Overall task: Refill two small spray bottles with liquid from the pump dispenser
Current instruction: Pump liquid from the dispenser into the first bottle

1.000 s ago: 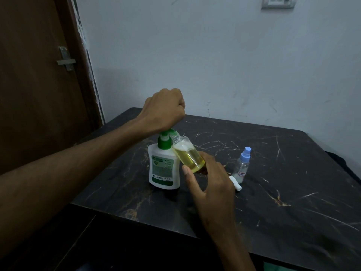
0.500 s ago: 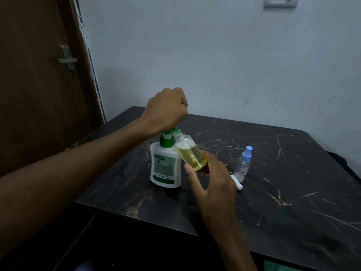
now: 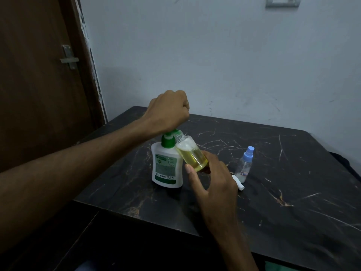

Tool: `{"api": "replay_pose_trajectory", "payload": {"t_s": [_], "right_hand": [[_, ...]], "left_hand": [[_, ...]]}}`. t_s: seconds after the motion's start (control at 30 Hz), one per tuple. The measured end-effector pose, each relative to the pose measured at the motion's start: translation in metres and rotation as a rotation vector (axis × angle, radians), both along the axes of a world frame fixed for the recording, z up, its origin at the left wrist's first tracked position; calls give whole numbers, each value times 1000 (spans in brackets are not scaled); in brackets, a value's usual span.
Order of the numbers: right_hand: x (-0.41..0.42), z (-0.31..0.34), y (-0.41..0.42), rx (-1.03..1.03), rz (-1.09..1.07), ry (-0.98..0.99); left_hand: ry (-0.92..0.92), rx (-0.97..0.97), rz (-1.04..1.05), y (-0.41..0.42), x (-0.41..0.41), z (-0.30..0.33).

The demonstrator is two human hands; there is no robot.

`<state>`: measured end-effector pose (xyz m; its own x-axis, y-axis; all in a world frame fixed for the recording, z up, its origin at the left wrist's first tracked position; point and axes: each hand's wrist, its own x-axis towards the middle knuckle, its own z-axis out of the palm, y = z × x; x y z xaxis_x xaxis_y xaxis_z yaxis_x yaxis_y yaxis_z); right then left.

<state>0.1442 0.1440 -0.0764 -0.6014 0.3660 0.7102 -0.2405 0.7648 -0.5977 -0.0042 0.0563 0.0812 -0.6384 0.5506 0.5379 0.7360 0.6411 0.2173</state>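
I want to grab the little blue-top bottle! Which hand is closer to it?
Right. The right hand, holding the yellow-filled bottle, is just left of the blue-capped bottle. The left hand is farther, atop the pump dispenser.

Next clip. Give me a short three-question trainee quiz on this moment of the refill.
1. True or false: the blue-capped spray bottle stands upright on the table.
2. Which hand holds the tilted open bottle at the pump dispenser spout? A left hand B right hand
3. Fill in: the liquid in the tilted bottle is ____.

Key: 1 true; 2 B; 3 yellow.
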Motion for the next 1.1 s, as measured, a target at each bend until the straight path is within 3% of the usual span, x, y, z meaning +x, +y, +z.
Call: {"api": "replay_pose_trajectory", "payload": {"t_s": [0.9, 1.1], "right_hand": [[1, 1, -1, -17, 1, 3], [1, 2, -2, -5, 2, -12]], "left_hand": [[2, 21, -9, 1, 5, 8], [-2, -50, 22, 0, 3, 4]]}}
